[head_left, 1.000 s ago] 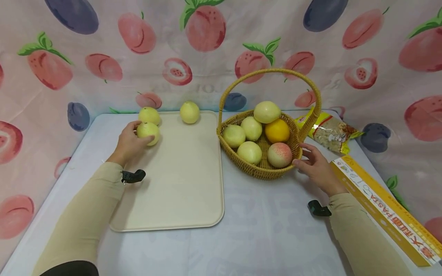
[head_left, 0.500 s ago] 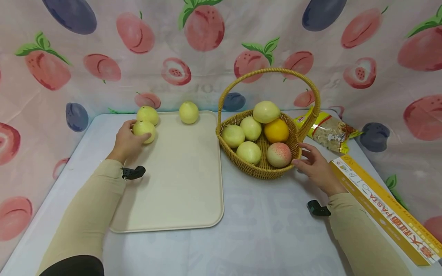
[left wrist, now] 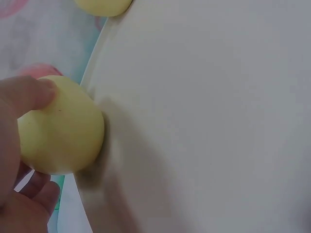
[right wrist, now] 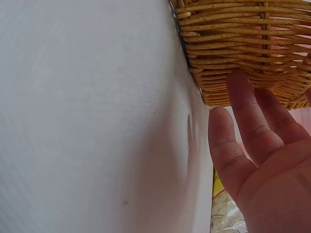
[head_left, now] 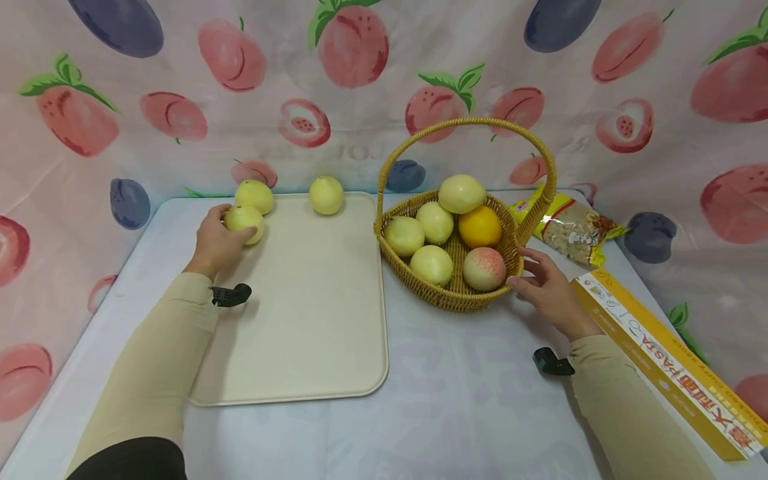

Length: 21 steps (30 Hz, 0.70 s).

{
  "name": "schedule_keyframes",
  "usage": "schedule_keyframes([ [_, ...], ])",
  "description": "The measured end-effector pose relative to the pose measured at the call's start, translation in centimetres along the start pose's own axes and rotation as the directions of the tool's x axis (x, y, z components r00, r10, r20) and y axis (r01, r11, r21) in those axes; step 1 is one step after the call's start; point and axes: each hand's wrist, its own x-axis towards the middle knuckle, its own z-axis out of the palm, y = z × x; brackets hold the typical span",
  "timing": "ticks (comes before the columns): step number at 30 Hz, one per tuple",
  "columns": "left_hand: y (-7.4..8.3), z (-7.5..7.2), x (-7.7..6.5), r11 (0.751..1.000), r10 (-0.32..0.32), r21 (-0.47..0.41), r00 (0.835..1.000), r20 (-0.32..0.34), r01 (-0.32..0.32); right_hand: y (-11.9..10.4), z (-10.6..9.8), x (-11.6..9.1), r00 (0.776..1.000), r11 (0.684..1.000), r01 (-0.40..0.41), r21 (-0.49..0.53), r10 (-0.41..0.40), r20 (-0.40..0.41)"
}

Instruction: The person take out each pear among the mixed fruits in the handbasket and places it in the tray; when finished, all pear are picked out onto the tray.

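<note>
My left hand (head_left: 215,243) grips a round pale yellow pear (head_left: 243,224) over the back left corner of the cream tray (head_left: 306,313). In the left wrist view, the thumb lies over the top of the held pear (left wrist: 63,128). Right behind it sits a second pear (head_left: 255,196). A third pear (head_left: 327,195) stands farther right on the tray's back edge. My right hand (head_left: 552,293) touches the right side of the wicker basket (head_left: 462,303). Its fingers (right wrist: 250,116) extend toward the woven wall in the right wrist view.
Inside the basket are several pale yellow fruits (head_left: 433,265), an orange (head_left: 480,227) and a pink-tinged peach (head_left: 485,269). A yellow snack bag (head_left: 573,230) lies behind the basket's right side. A long pasta box (head_left: 666,363) lies along the table's right side.
My left hand has moved the pear slightly back and to the left, close against the pear behind it. The right hand has stayed at the basket.
</note>
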Motion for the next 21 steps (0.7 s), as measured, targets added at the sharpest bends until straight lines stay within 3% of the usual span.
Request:
schedule_keyframes([
  [21,-0.22,-0.18,0.27,1.000,-0.001,0.026,1.000,0.000,0.001,-0.15,-0.03,-0.21,1.000,1.000,-0.008,-0.013,0.009,0.004],
])
